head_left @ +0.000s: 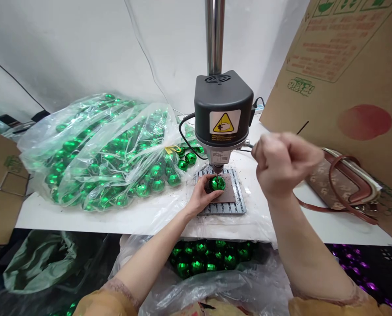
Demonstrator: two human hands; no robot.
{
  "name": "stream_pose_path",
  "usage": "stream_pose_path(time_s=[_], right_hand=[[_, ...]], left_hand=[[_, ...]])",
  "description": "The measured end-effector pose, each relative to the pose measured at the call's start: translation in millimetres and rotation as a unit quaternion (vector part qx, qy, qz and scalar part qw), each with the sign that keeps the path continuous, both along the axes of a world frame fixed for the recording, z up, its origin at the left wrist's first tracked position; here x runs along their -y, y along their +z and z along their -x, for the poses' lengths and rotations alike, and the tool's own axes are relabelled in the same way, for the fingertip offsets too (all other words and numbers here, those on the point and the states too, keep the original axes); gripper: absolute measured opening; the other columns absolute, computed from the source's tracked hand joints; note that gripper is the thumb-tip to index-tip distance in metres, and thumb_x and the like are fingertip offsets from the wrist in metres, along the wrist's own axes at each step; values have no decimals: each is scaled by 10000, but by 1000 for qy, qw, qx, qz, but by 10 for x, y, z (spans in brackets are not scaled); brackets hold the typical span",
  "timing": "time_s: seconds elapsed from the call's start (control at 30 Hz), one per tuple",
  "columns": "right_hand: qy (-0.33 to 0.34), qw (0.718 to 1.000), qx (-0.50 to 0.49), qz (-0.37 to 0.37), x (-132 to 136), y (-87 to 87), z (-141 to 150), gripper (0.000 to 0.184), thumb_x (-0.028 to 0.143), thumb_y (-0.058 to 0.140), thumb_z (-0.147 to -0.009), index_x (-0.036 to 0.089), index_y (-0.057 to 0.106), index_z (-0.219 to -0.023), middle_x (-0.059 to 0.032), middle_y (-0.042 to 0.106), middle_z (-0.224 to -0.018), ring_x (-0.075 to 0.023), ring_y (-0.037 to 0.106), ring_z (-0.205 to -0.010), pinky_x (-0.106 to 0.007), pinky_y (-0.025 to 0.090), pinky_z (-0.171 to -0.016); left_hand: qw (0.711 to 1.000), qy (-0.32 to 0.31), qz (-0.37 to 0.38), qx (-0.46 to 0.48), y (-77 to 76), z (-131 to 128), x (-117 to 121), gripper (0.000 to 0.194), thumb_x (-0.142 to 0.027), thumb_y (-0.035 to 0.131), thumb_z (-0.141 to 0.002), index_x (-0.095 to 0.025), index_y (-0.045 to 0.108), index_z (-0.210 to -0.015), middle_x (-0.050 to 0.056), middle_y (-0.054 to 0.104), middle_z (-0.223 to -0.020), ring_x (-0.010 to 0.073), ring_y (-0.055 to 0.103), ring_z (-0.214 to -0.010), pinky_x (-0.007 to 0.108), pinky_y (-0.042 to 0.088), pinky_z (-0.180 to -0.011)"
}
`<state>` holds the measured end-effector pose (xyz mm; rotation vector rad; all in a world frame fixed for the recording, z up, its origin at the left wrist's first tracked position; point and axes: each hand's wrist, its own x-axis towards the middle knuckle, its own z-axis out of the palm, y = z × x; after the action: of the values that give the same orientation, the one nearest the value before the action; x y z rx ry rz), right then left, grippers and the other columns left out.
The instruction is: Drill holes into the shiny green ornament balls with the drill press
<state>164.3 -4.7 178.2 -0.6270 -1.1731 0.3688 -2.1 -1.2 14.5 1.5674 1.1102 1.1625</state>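
Fingers of your left hand (pixel 201 195) are curled around a shiny green ball (pixel 218 183), gripping its left side with the thumb along the near side. The ball is under those fingertips, on a brown pad (pixel 228 196) that lies on the slotted base plate (pixel 241 202), directly below the drill chuck (pixel 217 168); you cannot tell from here whether chuck and ball touch. Your right hand (pixel 278 164) is clenched into a fist, raised to the right of the black drill head (pixel 224 103) and blurred, so whether it grips anything cannot be told. Beyond and to the left of your left fingers, a clear plastic bag (pixel 62 127) full of green balls lies on the white table (pixel 110 221), with a yellow tie (pixel 172 149) near its gathered end and loose green balls (pixel 190 158) just beside it. Nearer your body than the left fingers, below the table edge, more green balls (pixel 197 266) lie in an open plastic bag (pixel 242 283). To the right of your fist, a brown handbag (pixel 327 184) rests by a large carton (pixel 330 94).
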Motion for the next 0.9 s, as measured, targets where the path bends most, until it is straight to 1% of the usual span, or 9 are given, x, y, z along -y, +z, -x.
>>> stream_pose_path(time_s=[0.2,0.3,0.37,0.43,0.47,0.53,0.67,0.77,0.9], right_hand=[[64,996,-58,36,-150,462,38,442,171,631,-784,195,334,-457,72,333,-381,-37,277,-348,-252,162,-382],[71,996,-56,23,-166,443,22,424,172,629,-785,186,359,-458,73,365,-385,-26,287,-353,-239,174,-388],[72,996,-53,13,-162,416,20,419,159,610,-795,182,355,-463,76,364,-388,-16,286,-357,-230,179,-395],[70,996,-55,5,-159,404,28,420,150,601,-798,182,348,-464,79,354,-386,-13,289,-355,-229,182,-396],[68,996,-58,1,-159,404,35,419,146,599,-796,184,348,-463,79,349,-385,-14,291,-352,-232,182,-395],[63,996,-64,-8,-160,408,49,417,137,597,-791,188,345,-463,80,337,-384,-18,294,-348,-239,177,-388],[61,996,-68,-12,-154,411,56,414,132,596,-786,194,332,-474,82,340,-386,-23,287,-341,-249,169,-369],[61,996,-68,-4,-144,408,43,412,139,606,-784,198,341,-475,77,352,-386,-31,288,-341,-262,168,-364],[65,996,-65,-1,-136,409,31,410,146,617,-786,198,357,-473,72,358,-386,-41,294,-345,-272,166,-368]], left_hand=[[990,85,-59,-96,207,119,449,434,-402,780,-765,-190,570,-1080,65,657,-1050,223,634,-982,364,509,-877],[954,-79,-133,-255,278,365,993,458,-511,761,-768,-192,573,-1037,57,645,-970,210,610,-888,329,494,-777],[883,-194,-213,-370,298,532,1298,497,-606,728,-776,-194,594,-1019,62,642,-913,230,593,-869,346,478,-763],[837,-216,-276,-419,323,666,1413,485,-621,674,-826,-191,606,-1040,69,644,-875,245,590,-877,363,470,-780],[840,-195,-291,-415,344,715,1374,431,-572,641,-876,-187,605,-1067,74,652,-875,243,595,-885,364,471,-793],[876,-112,-288,-371,408,767,1095,267,-409,561,-969,-183,596,-1108,75,671,-896,217,611,-885,342,479,-809],[918,97,-196,-330,555,682,21,199,-216,439,-1003,-195,614,-1096,82,694,-1013,192,658,-900,298,495,-795],[880,207,-48,-426,602,500,-736,270,-185,444,-986,-162,618,-1191,164,646,-1226,255,667,-1052,344,497,-880],[851,208,51,-479,574,313,-1225,204,-197,611,-896,-134,711,-1062,197,678,-1151,328,675,-1093,369,499,-908]])
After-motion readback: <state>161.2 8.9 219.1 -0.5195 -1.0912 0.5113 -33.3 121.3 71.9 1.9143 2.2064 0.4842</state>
